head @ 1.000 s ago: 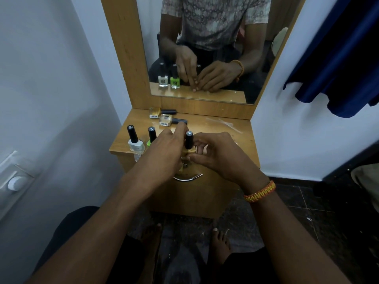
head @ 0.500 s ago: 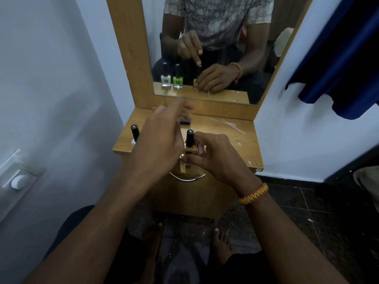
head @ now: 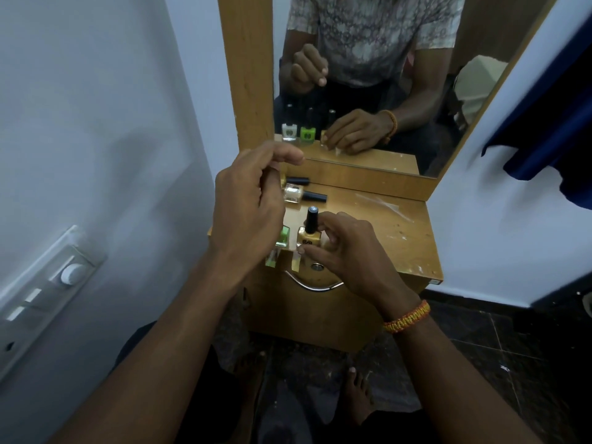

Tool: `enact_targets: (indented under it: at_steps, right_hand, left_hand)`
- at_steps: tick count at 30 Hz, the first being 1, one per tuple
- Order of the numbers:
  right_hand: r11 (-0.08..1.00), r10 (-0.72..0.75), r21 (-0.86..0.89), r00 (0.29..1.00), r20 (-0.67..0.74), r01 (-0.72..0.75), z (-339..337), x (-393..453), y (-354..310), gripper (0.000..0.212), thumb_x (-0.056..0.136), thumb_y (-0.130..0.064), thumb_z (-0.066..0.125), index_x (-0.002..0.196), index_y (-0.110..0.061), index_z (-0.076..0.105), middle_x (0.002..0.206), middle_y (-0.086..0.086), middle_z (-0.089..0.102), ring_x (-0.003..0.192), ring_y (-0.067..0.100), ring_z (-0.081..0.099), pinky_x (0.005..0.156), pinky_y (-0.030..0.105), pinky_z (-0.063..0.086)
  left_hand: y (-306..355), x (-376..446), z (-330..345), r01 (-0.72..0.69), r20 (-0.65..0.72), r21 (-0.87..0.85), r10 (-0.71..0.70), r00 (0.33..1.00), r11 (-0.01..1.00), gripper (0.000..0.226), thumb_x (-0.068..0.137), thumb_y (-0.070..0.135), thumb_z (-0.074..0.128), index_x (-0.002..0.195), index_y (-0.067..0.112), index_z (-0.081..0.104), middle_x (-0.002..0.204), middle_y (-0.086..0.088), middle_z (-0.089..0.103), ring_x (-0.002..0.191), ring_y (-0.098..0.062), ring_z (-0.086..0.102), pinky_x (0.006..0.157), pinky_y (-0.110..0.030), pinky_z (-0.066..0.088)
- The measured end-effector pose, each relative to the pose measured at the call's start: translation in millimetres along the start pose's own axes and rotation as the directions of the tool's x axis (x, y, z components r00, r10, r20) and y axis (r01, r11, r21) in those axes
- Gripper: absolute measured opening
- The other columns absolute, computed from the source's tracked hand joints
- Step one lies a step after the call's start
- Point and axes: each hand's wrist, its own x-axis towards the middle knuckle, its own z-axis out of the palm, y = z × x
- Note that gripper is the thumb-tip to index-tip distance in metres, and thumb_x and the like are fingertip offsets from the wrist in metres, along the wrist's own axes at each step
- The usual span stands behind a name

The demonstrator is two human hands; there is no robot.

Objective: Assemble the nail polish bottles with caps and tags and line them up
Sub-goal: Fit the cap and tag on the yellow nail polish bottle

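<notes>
Right hand [head: 349, 251] fingers pinch upright gold bottle [head: 308, 240]; left hand [head: 248, 206] raised above, fingers loosely curled, holding nothing.

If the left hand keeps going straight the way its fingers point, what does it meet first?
Probably the lying pale bottle just beyond the left hand, then the mirror frame; depth is unclear, the hand may pass above.

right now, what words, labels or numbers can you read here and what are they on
None can be read.
Gold bottle: dark mark on its front, too blurred to read.
Pale bottle lying on its side: no text I can make out.
Green bottle: mostly hidden behind the left hand.
Hanging tags: no print visible.
Wall switch panel: no legible marking.
</notes>
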Motion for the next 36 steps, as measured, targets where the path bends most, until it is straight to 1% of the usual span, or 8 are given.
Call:
enact_targets:
  at_steps: [6, 12, 17, 21, 23, 26, 30, 36]
  right_hand:
    - [1.0, 0.002, 0.031, 1.0, 0.005, -0.002, 2.6, 2.5, -3.1, 0.033, 0.09, -0.028, 0.082, 0.119, -0.019, 0.069, 0.082, -0.02, 0.05, 0.076, -0.002, 0.054, 0.065, 0.015, 0.042]
    - [0.996, 0.044, 0.077, 0.997, 0.07, -0.049, -12.0, 0.0, 3.3, 0.042, 0.092, -0.022, 0.08, 0.132, -0.021, 0.067, 0.092, -0.008, 0.065, 0.083, 0.001, 0.061, 0.07, 0.01, 0.047]
    - [0.995, 0.038, 0.086, 0.997, 0.068, -0.044, -12.2, 1.0, 4.0, 0.04, 0.092, -0.021, 0.078, 0.13, -0.026, 0.067, 0.094, -0.009, 0.066, 0.088, 0.003, 0.064, 0.073, 0.012, 0.051]
    - [0.996, 0.047, 0.075, 0.996, 0.074, -0.053, -13.5, 2.3, 6.1, 0.033, 0.092, -0.025, 0.079, 0.123, -0.03, 0.069, 0.09, -0.009, 0.062, 0.081, 0.005, 0.062, 0.069, 0.017, 0.051]
    - [0.997, 0.047, 0.06, 0.997, 0.063, -0.051, -15.1, 2.3, 5.6, 0.029, 0.091, -0.026, 0.08, 0.117, -0.033, 0.069, 0.088, -0.008, 0.061, 0.079, 0.007, 0.06, 0.067, 0.02, 0.049]
    - [0.998, 0.046, 0.043, 0.996, 0.072, -0.049, -17.3, 1.3, 6.7, 0.026, 0.09, -0.029, 0.08, 0.113, -0.03, 0.07, 0.088, -0.008, 0.06, 0.078, 0.009, 0.06, 0.067, 0.027, 0.051]
    - [0.998, 0.051, 0.033, 0.994, 0.098, -0.054, -20.7, 0.9, 9.9, 0.028, 0.089, -0.032, 0.078, 0.115, -0.026, 0.071, 0.088, -0.006, 0.062, 0.08, 0.012, 0.061, 0.07, 0.038, 0.054]
    - [0.998, 0.044, 0.047, 0.993, 0.107, -0.049, -21.6, 0.5, 7.0, 0.032, 0.088, -0.037, 0.072, 0.118, -0.025, 0.071, 0.09, -0.007, 0.063, 0.079, 0.01, 0.061, 0.067, 0.032, 0.054]
  left_hand:
    - [-19.7, 6.3, -11.7, 0.032, -0.077, 0.012, -0.031, 0.997, 0.999, 0.035, 0.1, -0.001, 0.044, 0.112, 0.013, 0.073, 0.112, 0.004, 0.073, 0.096, -0.008, 0.066, 0.082, -0.019, 0.05]
    - [-31.9, 8.8, -19.9, 0.102, -0.046, -0.016, -0.103, 0.994, 0.995, 0.023, 0.099, 0.006, 0.055, 0.112, 0.016, 0.072, 0.105, 0.011, 0.074, 0.097, -0.012, 0.067, 0.08, -0.029, 0.055]
    - [0.3, -24.4, -30.8, 0.214, -0.055, -0.062, -0.218, 0.974, 0.975, 0.007, 0.094, 0.017, 0.067, 0.093, 0.017, 0.074, 0.075, 0.006, 0.073, 0.061, -0.017, 0.065, 0.056, -0.027, 0.053]
    - [0.6, -59.5, -19.3, 0.682, 0.124, -0.166, -0.671, 0.731, 0.712, 0.029, 0.094, 0.022, 0.066, 0.068, 0.012, 0.074, 0.053, -0.003, 0.065, 0.052, -0.012, 0.06, 0.068, -0.024, 0.046]
    - [-6.5, -71.0, -14.4, 0.837, 0.232, -0.212, -0.806, 0.545, 0.505, 0.025, 0.093, 0.026, 0.069, 0.073, 0.013, 0.077, 0.05, -0.006, 0.06, 0.039, -0.009, 0.044, 0.051, -0.022, 0.037]
    - [-12.4, -87.9, -7.1, 0.922, 0.33, -0.2, -0.863, 0.382, 0.331, 0.018, 0.093, 0.026, 0.07, 0.084, 0.013, 0.079, 0.05, -0.004, 0.056, 0.035, -0.01, 0.033, 0.039, -0.021, 0.025]
    - [-14.4, -107.0, 1.5, 0.95, 0.399, -0.247, -0.873, 0.28, 0.192, 0.013, 0.093, 0.022, 0.07, 0.091, 0.013, 0.079, 0.054, -0.004, 0.056, 0.035, -0.01, 0.03, 0.04, -0.021, 0.021]
    - [-13.1, -117.5, 19.9, 0.88, 0.44, -0.474, -0.874, 0.208, -0.029, 0.025, 0.095, 0.034, 0.068, 0.103, 0.013, 0.077, 0.06, -0.001, 0.052, 0.038, -0.008, 0.028, 0.044, -0.022, 0.017]
